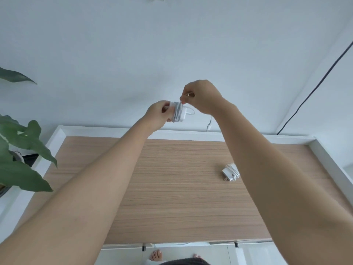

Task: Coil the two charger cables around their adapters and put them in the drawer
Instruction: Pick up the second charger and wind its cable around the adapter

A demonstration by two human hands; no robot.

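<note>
My left hand [158, 113] grips a white adapter [178, 111] held up above the far edge of the wooden cabinet top [172, 188]. Several turns of white cable are wound around it. My right hand [200, 96] pinches the cable just above the adapter. The cable's loose end with its plug [208, 127] hangs down under my right wrist. A second white adapter [231, 172], its cable coiled around it, lies on the wood at the right, beside my right forearm. The drawer is not recognisable in view.
A white raised border [95, 129] frames the wooden top. A leafy green plant [21, 150] stands at the left. A dark cable [315, 85] runs down the white wall at the right. White cabinet fronts [248, 253] and bare toes [156, 255] show at the bottom edge.
</note>
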